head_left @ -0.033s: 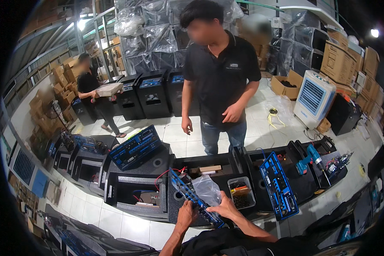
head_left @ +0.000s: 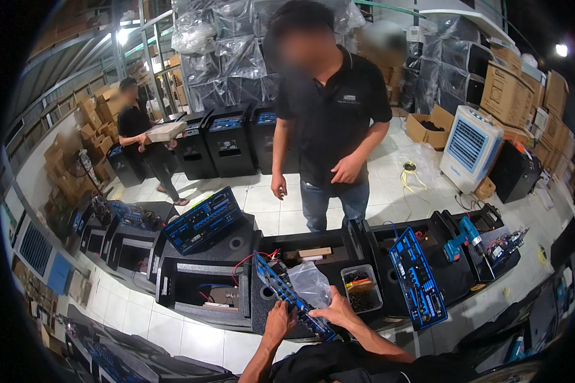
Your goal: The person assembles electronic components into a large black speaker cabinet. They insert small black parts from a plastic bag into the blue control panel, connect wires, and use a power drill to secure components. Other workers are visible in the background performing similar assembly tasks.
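Observation:
A blue-and-black amplifier control panel [head_left: 276, 279] with a row of knobs stands tilted on edge over a black speaker cabinet, between my hands. My left hand [head_left: 278, 321] is closed at its knob side, fingertips pressed against the face; what small part they pinch is hidden. My right hand [head_left: 333, 311] grips the panel's near right edge, thumb on top and fingers behind. Against the panel's back lies a clear plastic bag [head_left: 310, 285]. Beside my right hand sits a clear tub [head_left: 362, 290] of dark screws with an orange-handled tool in it.
More panels lie on cabinets at left [head_left: 203, 220] and right [head_left: 419, 277]. A teal cordless drill [head_left: 464, 240] rests at the right. Across the cabinets stands a person [head_left: 329, 115]; another person [head_left: 134, 121] at far left carries a flat board. An air cooler [head_left: 469, 150] stands behind.
The person opposite has lowered their head. The person at far left has shifted slightly with the board. My hands and the panel look the same.

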`<state>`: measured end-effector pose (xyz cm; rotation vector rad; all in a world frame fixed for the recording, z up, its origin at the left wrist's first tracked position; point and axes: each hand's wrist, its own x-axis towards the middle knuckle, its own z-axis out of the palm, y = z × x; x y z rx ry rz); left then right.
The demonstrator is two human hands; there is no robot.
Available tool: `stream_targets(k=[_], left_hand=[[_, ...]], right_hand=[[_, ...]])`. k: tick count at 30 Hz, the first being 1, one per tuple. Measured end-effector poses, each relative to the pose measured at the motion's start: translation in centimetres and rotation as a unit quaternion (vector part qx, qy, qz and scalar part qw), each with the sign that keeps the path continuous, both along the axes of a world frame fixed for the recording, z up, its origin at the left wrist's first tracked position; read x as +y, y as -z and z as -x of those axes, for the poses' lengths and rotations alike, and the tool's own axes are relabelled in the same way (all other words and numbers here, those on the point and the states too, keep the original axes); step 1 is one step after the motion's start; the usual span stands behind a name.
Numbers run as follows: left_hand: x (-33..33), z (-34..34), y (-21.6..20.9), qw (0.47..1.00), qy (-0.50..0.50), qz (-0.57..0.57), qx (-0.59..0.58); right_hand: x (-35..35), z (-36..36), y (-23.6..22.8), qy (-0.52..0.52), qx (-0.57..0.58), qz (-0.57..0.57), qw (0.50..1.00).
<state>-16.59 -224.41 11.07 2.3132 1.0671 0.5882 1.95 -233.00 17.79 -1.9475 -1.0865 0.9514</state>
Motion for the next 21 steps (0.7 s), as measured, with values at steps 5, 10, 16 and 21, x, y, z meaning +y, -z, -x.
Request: stream_targets(k=[5, 10, 16, 21], left_hand=[[0.6, 0.0, 2.7, 0.997, 0.022, -0.013, -0.073], [0.2, -0.3, 0.0, 0.998, -0.020, 0.000, -0.066], [0.6, -0.2, 0.6, 0.998, -0.027, -0.004, -0.057], [0.9, -0.3, 0.4, 0.997, -0.009, 0.008, -0.079]], right_hand=[[0.0, 0.0, 0.3, 0.004, 0.003, -0.009, 1.000], [0.6, -0.3, 0.2, 0.000, -0.007, -0.013, 1.000], [0.6, -0.4, 0.1, -0.008, -0.016, -0.020, 1.000], [0.7, -0.4, -0.5, -0.006, 0.010, 0.001, 1.000]])
